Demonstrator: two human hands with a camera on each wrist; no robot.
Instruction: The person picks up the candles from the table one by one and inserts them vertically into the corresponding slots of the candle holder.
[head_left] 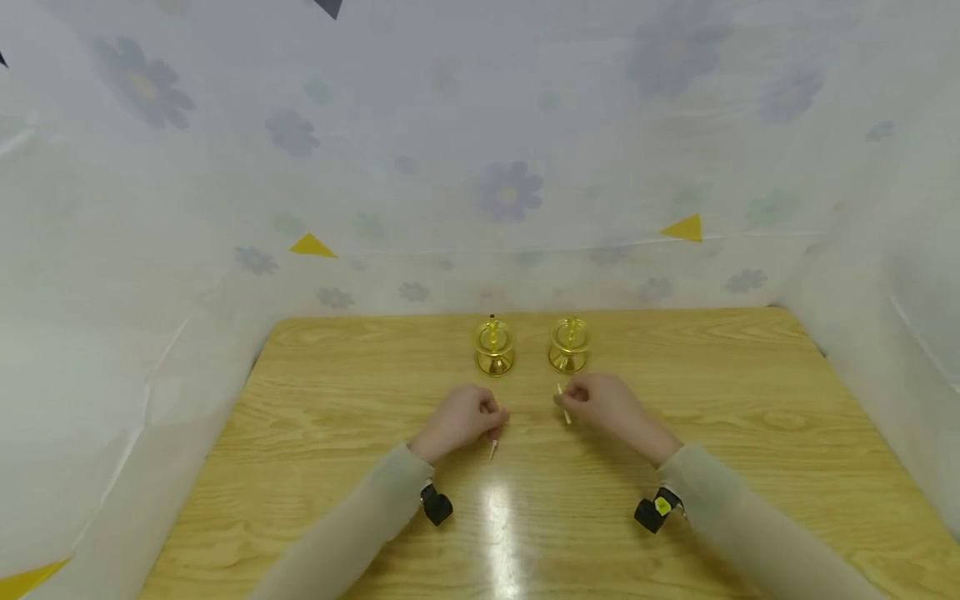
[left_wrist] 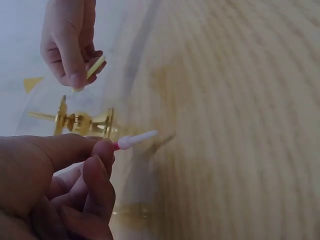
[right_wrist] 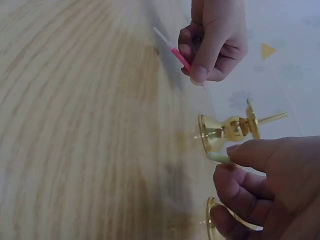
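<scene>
head view shows the left hand (head_left: 459, 421) pinching a pink candle (head_left: 492, 450) and the right hand (head_left: 609, 404) pinching a yellow candle (head_left: 563, 403), both just short of two gold holders (head_left: 494, 347) near the desk's (head_left: 315, 400) far edge, where a clumsy push could snap a thin candle or tip a holder.

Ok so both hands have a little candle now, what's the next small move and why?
Probably lift the left hand and bring its pink candle upright over the left gold holder. The candle points down at the table, the holder's spike looks bare, and it stands just beyond that hand.
</scene>
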